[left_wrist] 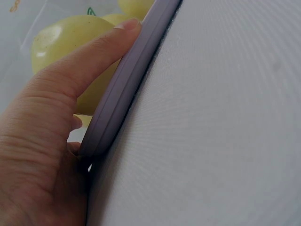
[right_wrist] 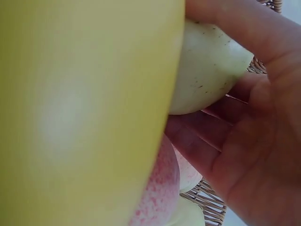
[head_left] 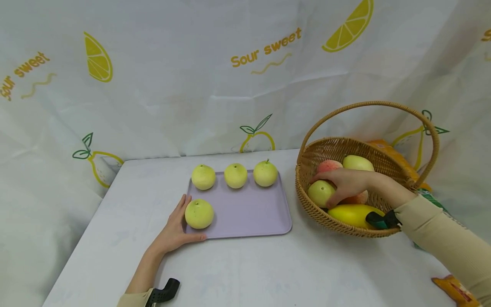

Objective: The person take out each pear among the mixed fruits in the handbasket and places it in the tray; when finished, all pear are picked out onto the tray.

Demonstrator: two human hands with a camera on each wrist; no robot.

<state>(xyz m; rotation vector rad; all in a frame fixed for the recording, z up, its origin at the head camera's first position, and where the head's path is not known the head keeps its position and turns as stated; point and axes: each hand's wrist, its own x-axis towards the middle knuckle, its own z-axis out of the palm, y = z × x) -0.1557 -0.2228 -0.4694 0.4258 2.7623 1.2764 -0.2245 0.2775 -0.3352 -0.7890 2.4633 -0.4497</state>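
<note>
While spread left hand (head_left: 174,230) touches half-bare tray's edge (head_left: 245,236), right hand (head_left: 348,182) grips pear (head_left: 320,195)

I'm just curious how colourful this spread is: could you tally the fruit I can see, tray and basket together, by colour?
Pale yellow-green fruits: 6 (4 on the tray, 2 in the basket)
Reddish fruits: 2
Bright yellow fruit: 1
Total in view: 9; more could be hidden deeper in the basket.
</note>
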